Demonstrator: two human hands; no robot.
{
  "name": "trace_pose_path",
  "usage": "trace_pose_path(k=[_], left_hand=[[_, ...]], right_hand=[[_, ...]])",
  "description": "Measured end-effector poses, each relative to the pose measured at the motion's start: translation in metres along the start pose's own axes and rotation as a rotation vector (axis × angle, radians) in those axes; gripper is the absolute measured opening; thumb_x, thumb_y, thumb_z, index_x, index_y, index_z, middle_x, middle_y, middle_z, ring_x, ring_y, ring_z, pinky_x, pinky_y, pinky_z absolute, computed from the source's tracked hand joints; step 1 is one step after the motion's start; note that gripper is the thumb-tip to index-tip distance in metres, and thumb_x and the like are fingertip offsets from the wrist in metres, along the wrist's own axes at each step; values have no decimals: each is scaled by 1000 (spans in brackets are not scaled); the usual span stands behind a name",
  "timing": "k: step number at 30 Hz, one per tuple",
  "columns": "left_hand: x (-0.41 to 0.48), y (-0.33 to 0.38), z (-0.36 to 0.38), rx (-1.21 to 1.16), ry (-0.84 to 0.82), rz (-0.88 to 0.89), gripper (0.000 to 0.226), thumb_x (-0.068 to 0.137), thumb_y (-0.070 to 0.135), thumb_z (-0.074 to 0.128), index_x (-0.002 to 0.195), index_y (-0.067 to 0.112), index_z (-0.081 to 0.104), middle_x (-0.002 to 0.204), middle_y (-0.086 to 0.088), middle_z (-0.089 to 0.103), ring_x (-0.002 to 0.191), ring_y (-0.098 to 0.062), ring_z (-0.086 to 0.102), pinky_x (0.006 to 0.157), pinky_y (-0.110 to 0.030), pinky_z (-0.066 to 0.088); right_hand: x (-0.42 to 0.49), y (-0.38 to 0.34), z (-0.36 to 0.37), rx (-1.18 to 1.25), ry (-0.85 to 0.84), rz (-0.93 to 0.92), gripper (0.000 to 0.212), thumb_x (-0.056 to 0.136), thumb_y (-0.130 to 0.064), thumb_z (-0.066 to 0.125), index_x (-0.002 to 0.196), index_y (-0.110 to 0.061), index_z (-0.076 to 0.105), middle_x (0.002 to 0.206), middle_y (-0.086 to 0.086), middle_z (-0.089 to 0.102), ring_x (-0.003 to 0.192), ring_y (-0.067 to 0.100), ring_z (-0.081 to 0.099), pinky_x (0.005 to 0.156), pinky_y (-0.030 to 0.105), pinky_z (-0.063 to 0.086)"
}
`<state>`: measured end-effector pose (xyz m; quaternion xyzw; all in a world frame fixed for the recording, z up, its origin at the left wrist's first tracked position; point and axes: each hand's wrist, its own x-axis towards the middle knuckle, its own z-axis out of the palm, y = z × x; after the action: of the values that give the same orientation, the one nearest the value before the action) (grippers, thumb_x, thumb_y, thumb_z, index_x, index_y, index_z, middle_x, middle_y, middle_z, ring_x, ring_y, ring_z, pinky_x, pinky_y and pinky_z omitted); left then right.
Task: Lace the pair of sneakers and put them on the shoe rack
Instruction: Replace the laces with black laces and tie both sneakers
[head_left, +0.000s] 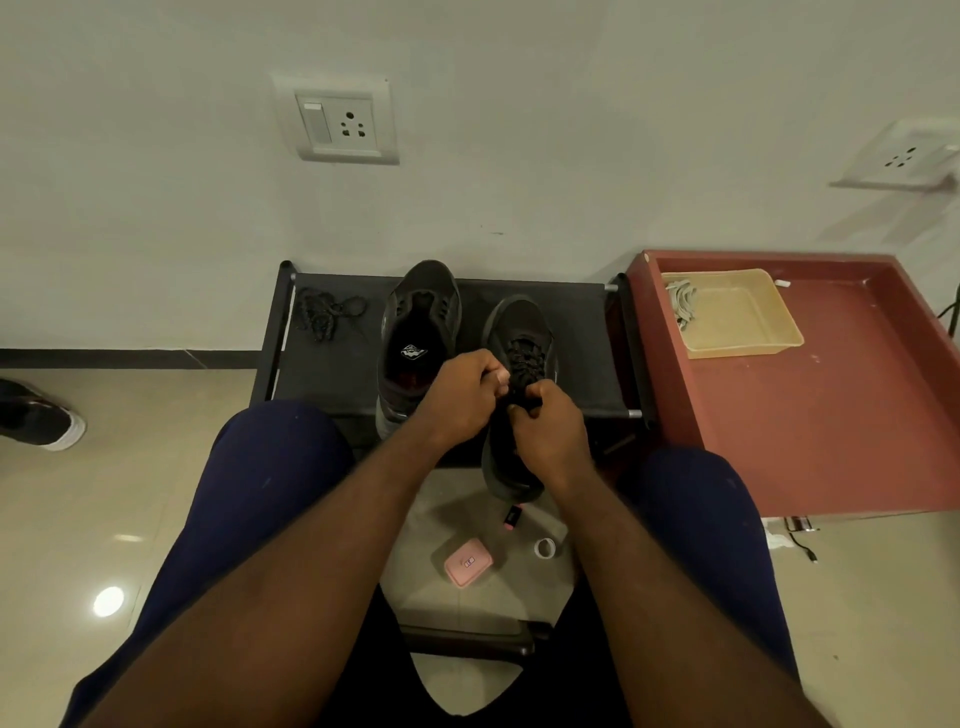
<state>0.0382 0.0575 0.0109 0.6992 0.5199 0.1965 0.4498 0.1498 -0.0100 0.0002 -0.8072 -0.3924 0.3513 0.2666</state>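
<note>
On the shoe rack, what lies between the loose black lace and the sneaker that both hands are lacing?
The other sneaker, not laced yet, stands there on the rack; the head view shows it.

Unlaced sneaker (415, 332) beside part-laced sneaker (519, 322), both black, on shoe rack (582, 343), loose lace (324, 312) bunched at left

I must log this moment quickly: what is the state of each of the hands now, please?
Left hand: closed, pinching the lace of the half-laced sneaker.
Right hand: closed, fingers curled round the same lace.
</note>
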Motion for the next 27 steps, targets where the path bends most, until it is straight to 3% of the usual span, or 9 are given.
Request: trace_pose_path(k=[4,7,10,12,14,17,21,24,27], left_hand=[[0,7,-16,-267,33,-49,17,103,15,47,98,10,62,101,-3,70,95,-11,66,82,-25,51],[-5,17,-18,-660,-4,-125,19,106,15,40,102,6,57,107,-10,72,103,-18,70,86,-23,53],[-4,23,-24,-1061,-26,-186,21,107,16,37,99,6,54,91,-10,70,92,-23,71,95,-36,55],[-1,21,-28,-1185,-3,-237,21,107,18,40,92,9,52,76,-4,62,74,-17,65,94,-41,55],[3,13,-26,-865,59,-262,21,106,20,42,90,11,53,72,-2,56,65,-14,58,84,-38,57],[4,0,-15,-173,108,-187,17,103,20,49,90,13,57,79,-4,61,74,-18,59,76,-39,53],[1,-3,8,455,-128,-79,20,102,19,47,111,7,59,108,-17,66,99,-32,62,78,-37,45],[2,2,14,606,-159,-79,23,103,23,45,110,6,59,111,-17,64,101,-34,61,79,-40,45],[2,2,10,482,-92,-91,21,102,21,47,105,5,61,106,-18,65,99,-34,61,76,-37,44]], right_hand=[[6,3,3,71,1,12,14,91,-27,65,95,-36,55,98,-1,67,88,23,69,78,48,60],[6,0,2,109,0,33,22,91,-25,65,82,-39,50,92,-1,67,80,23,70,74,49,61],[5,-4,-2,136,5,45,24,93,-20,64,82,-36,49,90,3,67,71,24,71,67,47,62],[5,-6,-3,172,-20,62,23,95,-15,62,86,-33,51,91,8,67,70,25,71,61,40,62],[5,-6,-2,204,-65,71,14,95,-9,60,99,-22,58,90,8,68,74,26,71,63,37,62],[6,-9,-6,244,-131,98,25,90,1,58,111,-11,64,91,10,71,82,23,70,78,43,61],[2,-17,-20,342,-299,141,31,92,6,50,99,-22,63,106,17,72,100,31,69,91,45,56],[5,-21,-30,392,-380,201,34,97,7,40,114,-12,62,115,22,69,108,38,67,86,48,57],[11,-24,-40,431,-441,276,41,98,10,30,129,-5,53,117,21,64,103,36,66,75,45,60]])
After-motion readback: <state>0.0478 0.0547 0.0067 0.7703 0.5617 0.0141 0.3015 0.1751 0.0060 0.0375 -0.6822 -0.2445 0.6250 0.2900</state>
